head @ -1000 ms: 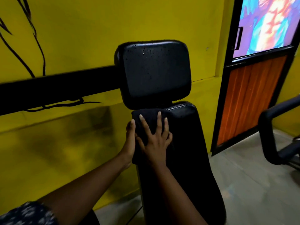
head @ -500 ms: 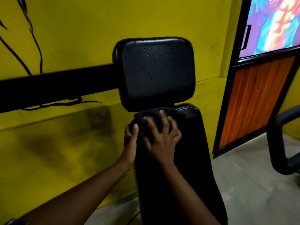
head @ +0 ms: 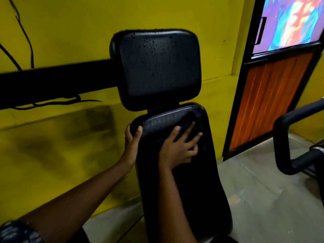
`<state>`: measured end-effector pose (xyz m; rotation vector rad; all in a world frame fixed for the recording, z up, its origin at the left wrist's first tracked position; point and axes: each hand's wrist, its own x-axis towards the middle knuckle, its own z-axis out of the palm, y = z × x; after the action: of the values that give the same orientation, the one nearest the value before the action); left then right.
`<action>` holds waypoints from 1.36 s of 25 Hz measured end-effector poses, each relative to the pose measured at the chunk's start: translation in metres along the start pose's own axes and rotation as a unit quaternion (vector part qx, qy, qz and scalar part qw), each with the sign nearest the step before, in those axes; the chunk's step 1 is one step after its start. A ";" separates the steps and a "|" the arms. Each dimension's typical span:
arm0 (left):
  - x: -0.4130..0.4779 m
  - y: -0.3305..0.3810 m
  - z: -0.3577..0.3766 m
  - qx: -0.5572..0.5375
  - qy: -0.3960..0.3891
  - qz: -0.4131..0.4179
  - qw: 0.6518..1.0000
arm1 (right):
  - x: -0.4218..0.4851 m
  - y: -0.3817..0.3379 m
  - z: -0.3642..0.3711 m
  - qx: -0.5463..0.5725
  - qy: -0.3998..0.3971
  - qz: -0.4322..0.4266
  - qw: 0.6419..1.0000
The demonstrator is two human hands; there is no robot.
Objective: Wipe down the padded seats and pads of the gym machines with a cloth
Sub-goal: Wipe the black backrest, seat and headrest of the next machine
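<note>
- no readable text, brand, number or sign anywhere
- back pad (head: 201,186): no logo or label shows
- yellow wall (head: 70,23): black painted lines only, no letters

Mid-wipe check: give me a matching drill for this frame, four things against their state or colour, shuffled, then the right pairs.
Things:
1. head pad
2. left hand
3. right hand
4. lower door panel

States:
a. orange
b. grips the left edge of the back pad
c. dotted with droplets
d. presses the cloth flat on the back pad, fingers spread

Pairs: 1-c; 2-b; 3-d; 4-a
</note>
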<state>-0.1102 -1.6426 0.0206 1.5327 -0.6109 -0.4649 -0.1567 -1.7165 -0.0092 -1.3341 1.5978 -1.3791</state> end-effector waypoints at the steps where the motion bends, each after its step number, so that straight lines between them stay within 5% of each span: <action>1: -0.002 0.000 -0.001 -0.004 -0.002 0.003 1.000 | -0.028 -0.005 0.000 -0.006 0.014 -0.063 0.998; 5: -0.004 -0.002 -0.002 0.013 -0.021 0.007 1.000 | -0.060 0.027 0.008 -0.041 -0.010 -0.191 0.981; 9: -0.015 -0.012 0.005 0.006 0.018 0.006 1.000 | -0.025 0.076 0.011 -0.030 0.034 0.008 0.999; 12: -0.013 -0.019 0.004 -0.018 0.021 0.014 1.000 | -0.010 0.069 0.003 0.025 -0.004 0.175 0.984; 13: -0.011 -0.020 0.004 -0.025 0.020 0.014 0.999 | -0.012 0.057 0.001 0.018 -0.014 0.158 0.987; 15: -0.009 -0.023 0.005 -0.029 0.019 0.013 0.999 | -0.018 0.033 -0.002 -0.021 -0.010 -0.026 0.999; 18: -0.010 -0.030 0.007 -0.023 0.034 0.036 0.998 | 0.009 0.012 0.003 -0.071 -0.026 -0.239 0.968; 23: -0.002 -0.037 0.006 -0.038 0.040 0.060 0.997 | 0.056 0.061 0.004 -0.029 0.036 0.027 0.999; 28: -0.004 -0.039 0.009 -0.045 0.037 0.062 0.996 | 0.035 0.114 -0.008 0.024 0.015 0.254 0.967; 30: -0.004 -0.037 0.008 -0.052 0.032 0.056 0.997 | 0.006 0.079 -0.004 0.010 -0.009 0.198 0.980; 34: -0.018 -0.053 0.005 -0.089 0.011 0.019 0.996 | -0.070 0.051 0.010 -0.020 -0.015 -0.145 0.989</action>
<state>-0.1226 -1.6351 -0.0342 1.3525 -0.5655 -0.4617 -0.1424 -1.6566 -0.0704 -1.6545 1.4613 -1.4917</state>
